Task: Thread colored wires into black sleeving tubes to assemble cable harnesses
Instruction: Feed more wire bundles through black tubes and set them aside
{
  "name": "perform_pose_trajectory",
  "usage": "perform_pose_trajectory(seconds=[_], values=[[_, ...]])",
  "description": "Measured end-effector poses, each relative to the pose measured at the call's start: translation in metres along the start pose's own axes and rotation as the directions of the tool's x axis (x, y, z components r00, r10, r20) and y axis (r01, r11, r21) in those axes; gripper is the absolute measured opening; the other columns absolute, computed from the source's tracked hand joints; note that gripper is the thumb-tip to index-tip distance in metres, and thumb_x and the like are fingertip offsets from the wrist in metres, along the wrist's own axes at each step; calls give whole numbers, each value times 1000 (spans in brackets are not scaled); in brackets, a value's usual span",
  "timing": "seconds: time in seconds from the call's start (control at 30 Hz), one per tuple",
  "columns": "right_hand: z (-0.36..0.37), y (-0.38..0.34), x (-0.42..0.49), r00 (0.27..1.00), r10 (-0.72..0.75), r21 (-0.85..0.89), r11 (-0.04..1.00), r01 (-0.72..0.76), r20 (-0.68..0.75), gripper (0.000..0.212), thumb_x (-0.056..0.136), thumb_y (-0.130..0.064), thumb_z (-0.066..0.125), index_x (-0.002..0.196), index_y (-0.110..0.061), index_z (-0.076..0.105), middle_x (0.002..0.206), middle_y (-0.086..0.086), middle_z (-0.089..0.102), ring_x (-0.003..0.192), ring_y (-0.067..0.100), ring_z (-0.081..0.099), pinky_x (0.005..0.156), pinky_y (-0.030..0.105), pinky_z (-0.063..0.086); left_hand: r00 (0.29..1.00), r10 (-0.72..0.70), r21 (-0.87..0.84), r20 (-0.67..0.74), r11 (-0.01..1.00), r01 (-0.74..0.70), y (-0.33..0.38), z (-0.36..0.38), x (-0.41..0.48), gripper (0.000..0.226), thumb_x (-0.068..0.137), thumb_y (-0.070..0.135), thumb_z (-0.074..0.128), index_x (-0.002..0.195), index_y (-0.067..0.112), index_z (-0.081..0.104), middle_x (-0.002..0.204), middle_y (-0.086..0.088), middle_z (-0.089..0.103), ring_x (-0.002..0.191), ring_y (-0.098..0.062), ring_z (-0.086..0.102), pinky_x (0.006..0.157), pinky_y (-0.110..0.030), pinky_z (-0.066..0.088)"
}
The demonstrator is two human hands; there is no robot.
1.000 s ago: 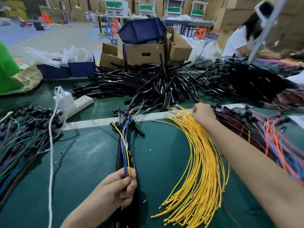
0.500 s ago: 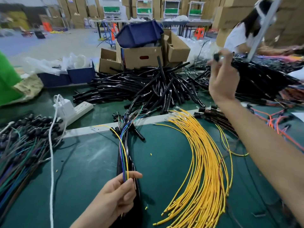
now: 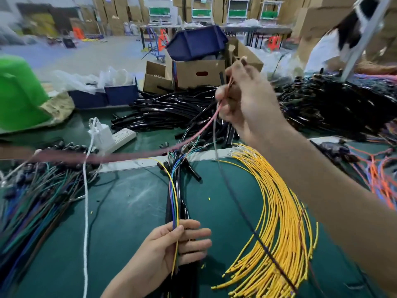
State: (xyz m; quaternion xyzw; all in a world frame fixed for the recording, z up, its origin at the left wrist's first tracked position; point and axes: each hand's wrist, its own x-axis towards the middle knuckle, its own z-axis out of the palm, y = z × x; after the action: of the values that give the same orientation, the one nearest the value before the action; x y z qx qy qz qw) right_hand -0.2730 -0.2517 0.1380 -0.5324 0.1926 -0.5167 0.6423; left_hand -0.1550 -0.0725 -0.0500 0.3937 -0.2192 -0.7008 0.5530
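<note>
My left hand [image 3: 171, 248] grips a partly built harness [image 3: 175, 196] of black sleeving with yellow, blue and green wires, low at the centre of the green table. Raised above the table's middle, my right hand [image 3: 240, 97] pinches a thin red wire [image 3: 202, 130] that swings blurred to the left, and a dark wire [image 3: 238, 203] hangs down from it across the yellow bundle. A fan of yellow wires [image 3: 279, 222] lies to the right of the harness. Black sleeving tubes [image 3: 171, 112] are heaped behind.
Mixed coloured wires [image 3: 36, 196] pile at the left, orange and red ones [image 3: 380, 177] at the right. A white power strip [image 3: 120, 137] and white cord [image 3: 86, 211] lie left of centre. Cardboard boxes [image 3: 197, 74] and a blue bin [image 3: 196, 43] stand behind; a person works at far right.
My right hand rose from the wire pile at the right and came back over the centre with a red wire and a dark wire. My left hand kept its grip on the harness.
</note>
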Motion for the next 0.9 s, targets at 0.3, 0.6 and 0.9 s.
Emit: perform_pose_trajectory(seconds=[0.3,0.6,0.9], values=[[-9,116,-8,888,425,-487,822,-296,177,7,100,-23,46,102,-16,46,54,7,58,31,14,45,35,16,33,999,-36,-95,33,995,39,-1,-1,0,33,85,16,47,103,1,70,114,-27,64,87,-38,70,67,-44,57],[-24,134,28,929,368,-606,746,-275,30,12,99,-21,49,109,-15,51,58,12,58,31,12,48,35,16,36,1000,-25,-225,2,974,24,-2,-11,5,37,87,10,42,111,-2,66,52,-2,34,33,-4,25,28,-13,26],[-47,135,53,956,286,-401,870,-287,-65,36,93,0,52,128,-8,52,87,13,60,68,18,61,72,24,55,994,-107,-263,-17,960,98,3,-9,-1,28,89,16,42,81,4,65,48,4,22,29,-2,19,30,-8,24]])
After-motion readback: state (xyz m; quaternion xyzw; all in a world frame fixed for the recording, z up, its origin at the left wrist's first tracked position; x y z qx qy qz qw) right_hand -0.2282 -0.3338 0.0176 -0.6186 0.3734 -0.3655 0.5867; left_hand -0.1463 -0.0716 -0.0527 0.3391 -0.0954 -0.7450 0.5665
